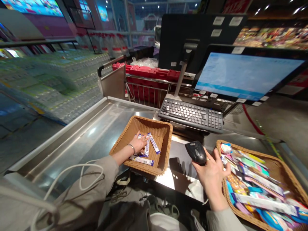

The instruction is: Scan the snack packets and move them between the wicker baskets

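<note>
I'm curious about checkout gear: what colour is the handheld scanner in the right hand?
The scanner is black, seen best in the head view.

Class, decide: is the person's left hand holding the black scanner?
No: the right hand holds the scanner; the left hand reaches into a basket.

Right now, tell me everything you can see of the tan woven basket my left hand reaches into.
The tan, four-sided woven basket looks like wicker, with sloping walls, a thicker rim and an open top. It sits upright on the shiny silver metal counter, nearer you than the black keyboard. Slim white-and-blue wrapped bars lie on its floor. Your left hand is inside it, over the bars, with your bare forearm crossing the near left corner.
</note>
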Available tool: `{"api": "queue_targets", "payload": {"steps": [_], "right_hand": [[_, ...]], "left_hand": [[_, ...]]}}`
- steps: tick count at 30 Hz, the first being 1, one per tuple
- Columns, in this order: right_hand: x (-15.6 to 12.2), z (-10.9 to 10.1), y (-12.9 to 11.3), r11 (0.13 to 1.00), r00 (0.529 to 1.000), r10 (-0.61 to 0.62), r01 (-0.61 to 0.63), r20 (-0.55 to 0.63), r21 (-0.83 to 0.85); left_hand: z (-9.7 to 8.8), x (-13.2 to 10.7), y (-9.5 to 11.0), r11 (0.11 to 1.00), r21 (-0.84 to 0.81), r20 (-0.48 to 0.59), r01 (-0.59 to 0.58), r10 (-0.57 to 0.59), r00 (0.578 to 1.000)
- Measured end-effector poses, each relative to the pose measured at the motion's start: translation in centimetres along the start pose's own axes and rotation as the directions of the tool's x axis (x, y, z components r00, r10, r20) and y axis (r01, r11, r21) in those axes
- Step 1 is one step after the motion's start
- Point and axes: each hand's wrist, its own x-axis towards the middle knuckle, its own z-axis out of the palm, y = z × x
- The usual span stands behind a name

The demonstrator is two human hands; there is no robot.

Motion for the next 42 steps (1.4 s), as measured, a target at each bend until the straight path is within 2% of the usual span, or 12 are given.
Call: {"api": "queue_targets", "payload": {"steps": [8, 18, 25, 29, 32, 36, 42], "right_hand": [[-0.3, -0.2, 0.3, 0.999, 0.999, 0.036, -0.037, 0.024, 0.014], [-0.9, 0.2, 0.7, 0.998, 0.999, 0.043, -0.042, -0.028, 0.049], [-1.0, 0.0, 0.4, 0.996, 0.997, 0.072, -0.071, -0.026, 0.057], [-0.9, 0.1, 0.5, 0.995, 0.996, 0.092, -0.091, -0.023, 0.046], [-0.8, 0.2, 0.5, 0.993, 0.994, 0.110, -0.109, -0.029, 0.046], [-0.6, 0.1, 0.4, 0.992, 0.993, 0.119, -0.119, 0.002, 0.037], [-1.0, 0.5, 0.8, 0.998, 0.999, 0.054, -0.054, -0.004, -0.017]], "left_hand": [[3.4, 1.2, -0.7, 0.992, -0.066, 0.167, -0.109, 0.119, 0.979], [5.7, 1.1, 0.1, 0.974, -0.088, 0.311, -0.208, 0.226, 0.923], [6.6, 1.0, 0.4, 0.967, -0.086, 0.260, -0.239, 0.254, 0.932], [6.2, 1.2, 0.3, 0.958, -0.056, 0.278, -0.282, 0.286, 0.917], [5.1, 1.6, -0.3, 0.972, -0.070, 0.262, -0.224, 0.235, 0.936], [3.6, 2.9, -1.6, 0.995, -0.065, 0.204, -0.074, 0.086, 0.975], [2.9, 4.6, -2.4, 0.996, -0.071, 0.104, 0.059, -0.052, 0.993]]}}
